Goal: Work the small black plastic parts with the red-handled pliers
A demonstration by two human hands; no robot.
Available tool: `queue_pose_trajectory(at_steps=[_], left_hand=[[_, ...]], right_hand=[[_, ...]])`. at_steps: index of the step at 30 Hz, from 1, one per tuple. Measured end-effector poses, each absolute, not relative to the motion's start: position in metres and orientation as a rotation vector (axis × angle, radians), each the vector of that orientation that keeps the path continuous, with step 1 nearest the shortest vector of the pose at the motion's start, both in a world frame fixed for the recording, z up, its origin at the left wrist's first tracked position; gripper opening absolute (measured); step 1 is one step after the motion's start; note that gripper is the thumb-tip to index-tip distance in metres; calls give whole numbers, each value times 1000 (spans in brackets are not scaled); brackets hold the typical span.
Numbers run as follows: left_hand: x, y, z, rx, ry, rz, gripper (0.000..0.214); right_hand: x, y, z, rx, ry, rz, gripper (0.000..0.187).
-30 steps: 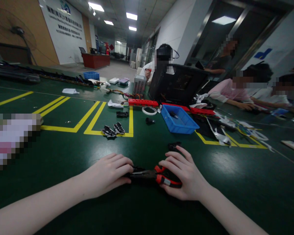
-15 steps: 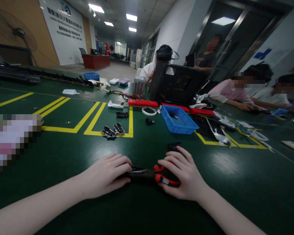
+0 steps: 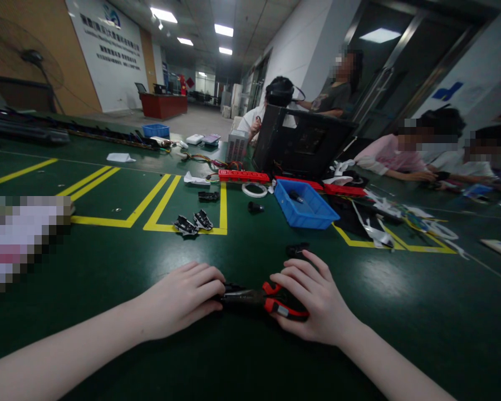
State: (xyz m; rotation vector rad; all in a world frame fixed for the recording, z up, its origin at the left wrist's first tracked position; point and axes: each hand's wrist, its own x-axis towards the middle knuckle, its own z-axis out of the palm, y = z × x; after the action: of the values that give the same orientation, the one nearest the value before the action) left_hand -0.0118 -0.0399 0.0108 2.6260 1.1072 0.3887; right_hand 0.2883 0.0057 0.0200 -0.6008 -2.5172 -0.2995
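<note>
In my right hand (image 3: 313, 298) are red-and-black handled pliers (image 3: 284, 309), with the fingers around the handles and the dark jaws pointing left. My left hand (image 3: 187, 295) is closed at the jaw end, its fingertips on a small black part (image 3: 232, 288) mostly hidden by them. The jaws meet this part, but whether they grip it I cannot tell. Just beyond my right fingertips a black piece (image 3: 297, 249) lies on the green table (image 3: 234, 362). Farther off sit two black-and-silver pieces (image 3: 193, 223) and a small black cylinder (image 3: 255, 207).
A blue tray (image 3: 307, 205) holds a dark piece. Behind it run red power strips (image 3: 244, 176) and a large black case (image 3: 304, 142). White and coloured cables (image 3: 434, 228) lie at right. Several people sit or stand across the table.
My hands and the pliers stay almost in place, the pliers shifting only very slightly. In the background, the standing person has moved left and turned.
</note>
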Motion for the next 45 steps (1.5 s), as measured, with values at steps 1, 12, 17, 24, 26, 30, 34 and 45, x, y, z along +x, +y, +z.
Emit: queue_pose_trajectory(at_steps=[1, 12, 17, 24, 26, 30, 34, 45], left_hand=[[-12, -40, 11, 2630, 1117, 388, 19], [-13, -40, 12, 2527, 1139, 444, 22], [-13, -40, 13, 2527, 1129, 465, 21], [-16, -39, 7, 2554, 1109, 460, 22], [-16, -39, 7, 2547, 1109, 468, 21], [-15, -39, 11, 2511, 1124, 480, 18], [-14, -39, 14, 2441, 1128, 502, 16], [-12, -37, 15, 2137, 1128, 591, 11]], right_hand=[[288, 6, 20, -596, -2516, -313, 41], [288, 5, 21, -587, -2509, -340, 39], [285, 3, 22, -626, -2526, -226, 36], [284, 4, 16, -720, -2502, 1, 35], [284, 4, 16, -726, -2504, 23, 35], [285, 4, 15, -745, -2507, 60, 35], [286, 5, 13, -771, -2515, 96, 35], [284, 4, 12, -789, -2521, 132, 35]])
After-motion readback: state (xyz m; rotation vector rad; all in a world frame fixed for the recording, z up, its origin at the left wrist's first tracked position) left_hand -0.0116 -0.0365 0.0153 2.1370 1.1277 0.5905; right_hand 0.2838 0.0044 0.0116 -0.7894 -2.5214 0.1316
